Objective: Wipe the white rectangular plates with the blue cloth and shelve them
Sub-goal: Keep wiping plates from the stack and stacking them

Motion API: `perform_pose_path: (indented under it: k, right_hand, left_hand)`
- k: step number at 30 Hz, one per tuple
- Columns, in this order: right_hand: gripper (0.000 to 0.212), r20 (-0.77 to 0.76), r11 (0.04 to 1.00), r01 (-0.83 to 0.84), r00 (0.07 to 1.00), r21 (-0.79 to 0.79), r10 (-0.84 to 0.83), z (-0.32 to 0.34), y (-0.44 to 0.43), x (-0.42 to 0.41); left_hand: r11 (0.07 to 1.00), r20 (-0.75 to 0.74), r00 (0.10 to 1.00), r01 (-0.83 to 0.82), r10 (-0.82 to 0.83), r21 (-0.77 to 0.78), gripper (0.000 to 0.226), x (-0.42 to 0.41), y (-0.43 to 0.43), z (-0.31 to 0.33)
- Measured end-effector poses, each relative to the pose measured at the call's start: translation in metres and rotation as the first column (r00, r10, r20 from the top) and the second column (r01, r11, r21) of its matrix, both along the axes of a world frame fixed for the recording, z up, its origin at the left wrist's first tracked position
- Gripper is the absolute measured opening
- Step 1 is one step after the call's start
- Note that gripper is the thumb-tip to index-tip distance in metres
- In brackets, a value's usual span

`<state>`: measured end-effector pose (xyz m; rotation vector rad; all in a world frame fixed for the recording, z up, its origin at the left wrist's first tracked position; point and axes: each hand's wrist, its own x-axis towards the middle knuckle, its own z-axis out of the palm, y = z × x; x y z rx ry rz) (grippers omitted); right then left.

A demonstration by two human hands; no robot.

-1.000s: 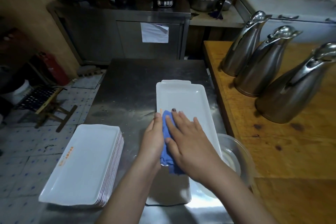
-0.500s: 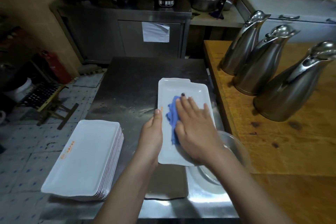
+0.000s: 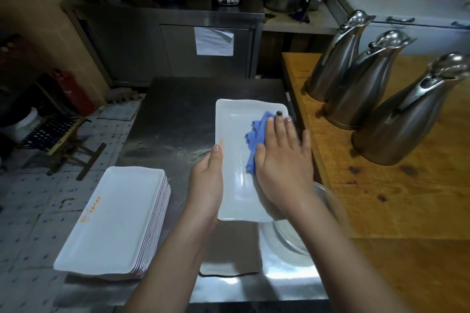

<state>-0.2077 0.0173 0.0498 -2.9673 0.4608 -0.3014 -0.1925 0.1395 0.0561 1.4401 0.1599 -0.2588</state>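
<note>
In the middle of the picture, a white rectangular plate (image 3: pixel 235 168) is held over a grey steel table (image 3: pixel 175 112). A dark shadow lies on the table under its near end.

The left hand (image 3: pixel 207 181) comes up from the bottom of the frame and grips the plate by its long left edge. The thumb lies flat on top of the rim, right beside a small orange mark. The other fingers are hidden under the plate.

The right hand (image 3: pixel 282 160) reaches in from the lower right. It lies flat and open on the right half of the plate, with its fingers straight and a little spread. It presses a crumpled blue cloth (image 3: pixel 257 131) down onto the plate. The cloth pokes out to the left of the fingers, near the far right corner of the plate.

At the lower left of the frame, a stack of white rectangular plates (image 3: pixel 114 218) sits on the near left corner of the table, well apart from the held plate.

A clear glass bowl (image 3: pixel 284 236) sits just under the right wrist, partly covered by the plate. On the right, three tall shiny steel jugs (image 3: pixel 361 84) stand on a brown wooden counter (image 3: pixel 396 201).
</note>
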Motion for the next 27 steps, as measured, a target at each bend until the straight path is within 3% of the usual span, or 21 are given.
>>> perform_pose_path:
  k: [4,6,13,18,23,27]
  right_hand:
    - [0.057,-0.048,0.930,-0.330,0.939,0.162,0.341,-0.001,0.037,-0.021]
    - [0.056,-0.068,0.910,-0.394,0.912,0.131,0.405,0.000,0.036,-0.028]
    - [0.053,-0.126,0.987,-0.144,0.983,-0.073,0.134,0.010,-0.011,-0.012]
    - [0.053,-0.002,0.996,0.022,1.000,0.086,-0.022,0.015,-0.012,0.015]
    - [0.055,-0.034,0.903,-0.140,0.985,0.406,0.167,-0.011,0.014,-0.018]
    - [0.053,-0.004,0.942,-0.104,0.994,0.318,0.111,-0.007,-0.003,0.011]
  left_hand:
    - [1.000,-0.010,1.000,-0.018,0.019,0.010,0.034,0.010,0.000,0.006]
    - [0.998,0.008,1.000,-0.027,0.027,0.064,0.034,0.016,0.007,0.008]
    - [0.995,0.013,1.000,-0.025,0.024,0.097,0.036,0.021,0.018,0.014]
    - [0.995,0.009,0.999,0.045,-0.046,0.087,0.035,0.013,0.017,0.011]
    - [0.988,0.009,0.997,-0.076,0.075,0.137,0.032,0.036,0.031,0.013]
    - [0.986,0.007,1.000,-0.019,0.018,0.167,0.038,0.027,0.023,0.006]
